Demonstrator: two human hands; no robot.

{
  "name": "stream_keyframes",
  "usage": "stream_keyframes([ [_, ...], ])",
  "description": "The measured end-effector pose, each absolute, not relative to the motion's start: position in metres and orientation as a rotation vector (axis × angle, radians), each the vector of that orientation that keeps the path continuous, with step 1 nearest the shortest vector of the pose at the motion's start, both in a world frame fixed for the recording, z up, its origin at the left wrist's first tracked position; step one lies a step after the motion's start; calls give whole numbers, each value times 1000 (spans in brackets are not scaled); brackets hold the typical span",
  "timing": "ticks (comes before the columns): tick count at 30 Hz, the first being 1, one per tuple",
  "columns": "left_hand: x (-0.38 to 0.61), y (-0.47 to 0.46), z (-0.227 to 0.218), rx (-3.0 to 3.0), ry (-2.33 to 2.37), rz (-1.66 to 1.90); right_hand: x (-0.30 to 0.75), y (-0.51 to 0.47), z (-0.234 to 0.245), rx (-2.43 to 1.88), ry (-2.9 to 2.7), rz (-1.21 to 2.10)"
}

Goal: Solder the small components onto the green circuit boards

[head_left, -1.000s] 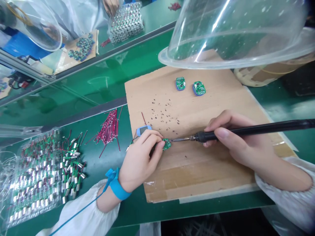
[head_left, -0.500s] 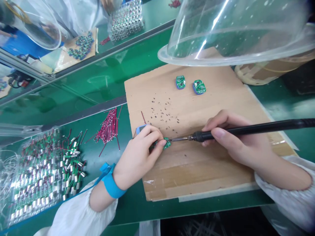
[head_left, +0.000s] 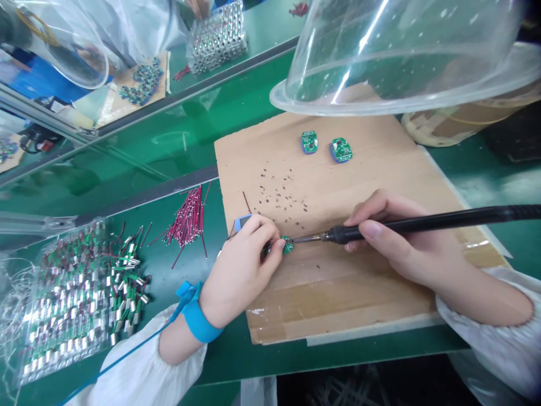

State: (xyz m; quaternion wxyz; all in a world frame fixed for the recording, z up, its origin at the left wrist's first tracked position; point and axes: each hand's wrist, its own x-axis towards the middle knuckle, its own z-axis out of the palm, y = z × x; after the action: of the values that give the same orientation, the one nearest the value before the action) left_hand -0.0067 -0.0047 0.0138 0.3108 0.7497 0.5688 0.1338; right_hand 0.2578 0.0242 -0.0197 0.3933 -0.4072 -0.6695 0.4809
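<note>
My left hand (head_left: 249,262), with a blue strap round its wrist, is closed on a small green circuit board (head_left: 288,245), pinned on the cardboard sheet (head_left: 338,299). Most of that board is hidden by my fingers. A blue-edged piece (head_left: 242,222) and a red wire (head_left: 246,202) show just behind the knuckles. In my right hand (head_left: 393,237) is a black soldering iron (head_left: 350,234), its fingers wrapped round the handle. The iron's metal tip points left and meets the right edge of the board, as far as I can tell.
Two green circuit boards (head_left: 341,150) lie at the cardboard's far side. Red wires (head_left: 188,217) are heaped left of it, near metal-ended parts (head_left: 129,287) and a clear tray (head_left: 63,310). A clear plastic hood (head_left: 393,62) hangs at upper right. Beyond the green divider (head_left: 190,118), a person's hand (head_left: 199,8) shows.
My left hand and wrist have shifted very slightly to the right. The soldering iron has moved a touch left, its tip still at the circuit board.
</note>
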Motion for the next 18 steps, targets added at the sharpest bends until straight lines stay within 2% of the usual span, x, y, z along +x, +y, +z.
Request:
stream_keyframes([
  [9,-7,-6,14,1956,1499,361,259,22,-23,-1032,-1386,1222],
  [18,-4,-7,9,1962,1504,411,252,24,-16,-1006,-1417,1104],
])
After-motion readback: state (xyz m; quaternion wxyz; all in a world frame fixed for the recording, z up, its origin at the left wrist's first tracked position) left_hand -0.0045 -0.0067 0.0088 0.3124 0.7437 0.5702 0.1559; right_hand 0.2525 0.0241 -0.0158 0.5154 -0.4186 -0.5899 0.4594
